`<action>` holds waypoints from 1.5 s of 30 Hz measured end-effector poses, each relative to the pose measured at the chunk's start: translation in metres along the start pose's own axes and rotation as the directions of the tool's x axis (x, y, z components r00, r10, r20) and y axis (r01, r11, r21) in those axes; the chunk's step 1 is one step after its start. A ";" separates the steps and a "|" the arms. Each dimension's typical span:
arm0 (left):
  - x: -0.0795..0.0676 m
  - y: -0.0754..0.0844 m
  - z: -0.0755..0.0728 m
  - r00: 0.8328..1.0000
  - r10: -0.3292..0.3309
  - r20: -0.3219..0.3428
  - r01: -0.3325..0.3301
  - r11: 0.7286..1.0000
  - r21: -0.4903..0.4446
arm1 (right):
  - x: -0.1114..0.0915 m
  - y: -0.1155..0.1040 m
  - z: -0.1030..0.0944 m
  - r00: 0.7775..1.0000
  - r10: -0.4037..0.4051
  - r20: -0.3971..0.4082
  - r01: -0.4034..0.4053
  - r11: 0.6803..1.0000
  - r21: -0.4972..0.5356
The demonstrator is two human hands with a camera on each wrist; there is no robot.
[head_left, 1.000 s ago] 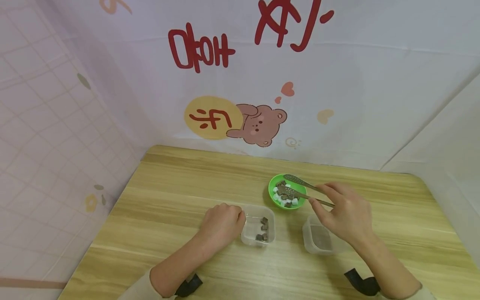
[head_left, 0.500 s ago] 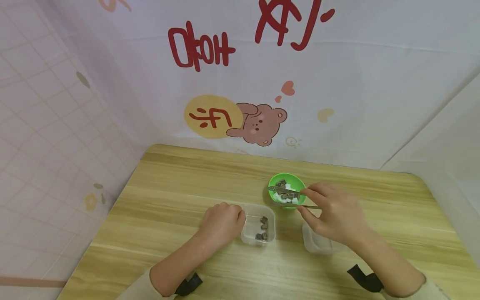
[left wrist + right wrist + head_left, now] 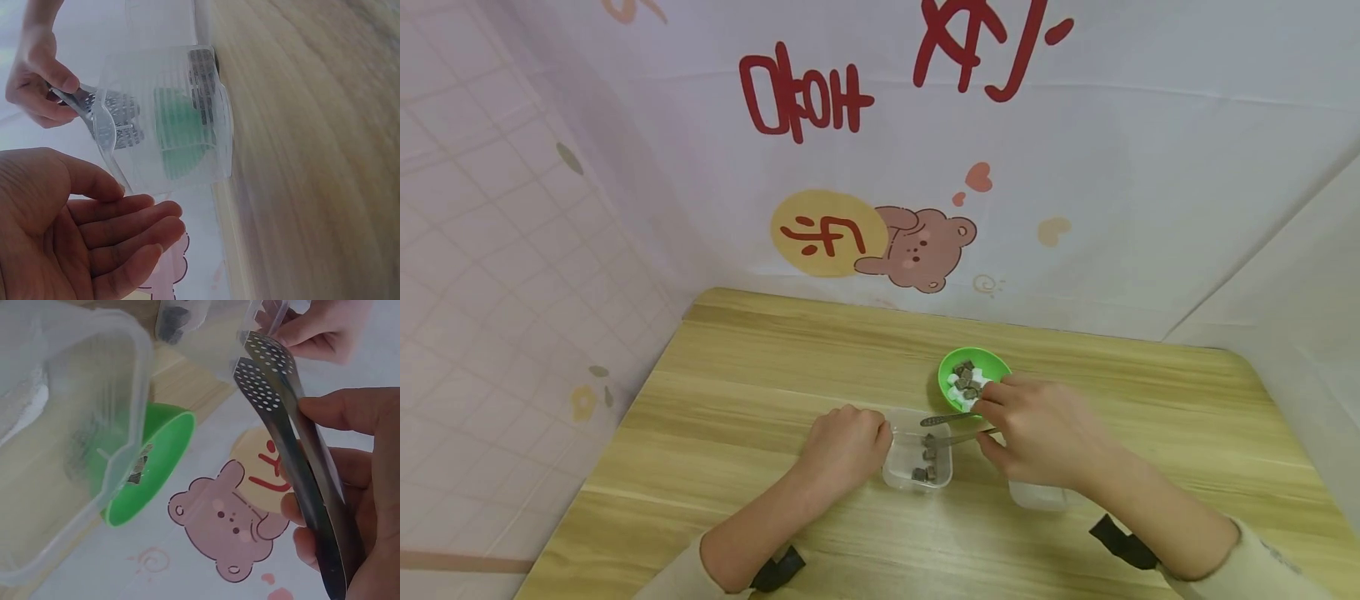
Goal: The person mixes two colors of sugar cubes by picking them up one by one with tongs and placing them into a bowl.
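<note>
My left hand (image 3: 846, 446) pinches the rim of a clear plastic container (image 3: 897, 477) between thumb and fingertips, plain in the left wrist view. Several small brown cubes (image 3: 929, 455) lie along that container's right side. My right hand (image 3: 1045, 433) grips metal tongs (image 3: 306, 462) with perforated tips, which hang over the same container. Those tips stand close together in the right wrist view; I cannot tell whether a cube is between them. Behind and to the right, a green bowl (image 3: 992, 362) holds mixed brown and white cubes (image 3: 956, 393), partly hidden by my right hand.
A second clear plastic container (image 3: 1037, 497) stands right of the first, partly under my right hand. The wooden table (image 3: 760, 358) meets a white printed cloth wall (image 3: 1075, 167) at the back and cloth at both sides.
My right hand has brought the tongs from above the green bowl, down into it, then left and nearer me over the left container. My left hand has stayed on the rim.
</note>
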State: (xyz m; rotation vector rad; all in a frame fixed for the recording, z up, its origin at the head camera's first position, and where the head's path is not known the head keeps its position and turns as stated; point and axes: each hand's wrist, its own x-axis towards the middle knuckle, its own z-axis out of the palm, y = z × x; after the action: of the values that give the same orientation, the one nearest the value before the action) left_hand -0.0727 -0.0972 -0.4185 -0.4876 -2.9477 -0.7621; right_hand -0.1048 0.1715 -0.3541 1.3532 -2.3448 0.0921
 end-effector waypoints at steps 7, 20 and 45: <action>0.000 0.000 0.001 1.000 0.010 0.002 -0.010 1.000 -0.016 | 0.020 -0.009 -0.004 0.984 -0.042 0.174 0.049 0.998 -0.035; 0.000 -0.001 -0.001 0.999 0.050 -0.011 -0.050 0.999 0.006 | 0.055 -0.033 0.004 0.912 -0.150 0.381 0.228 0.959 -0.168; 0.001 0.001 -0.005 1.000 0.006 0.022 -0.006 1.000 -0.014 | 0.023 -0.007 0.001 0.993 -0.032 0.113 0.025 0.998 0.055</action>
State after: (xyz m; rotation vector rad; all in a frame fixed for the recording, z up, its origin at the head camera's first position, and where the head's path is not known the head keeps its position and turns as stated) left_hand -0.0736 -0.0984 -0.4133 -0.5085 -2.9619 -0.7818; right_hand -0.1091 0.1489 -0.3466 1.4527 -2.4321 0.0710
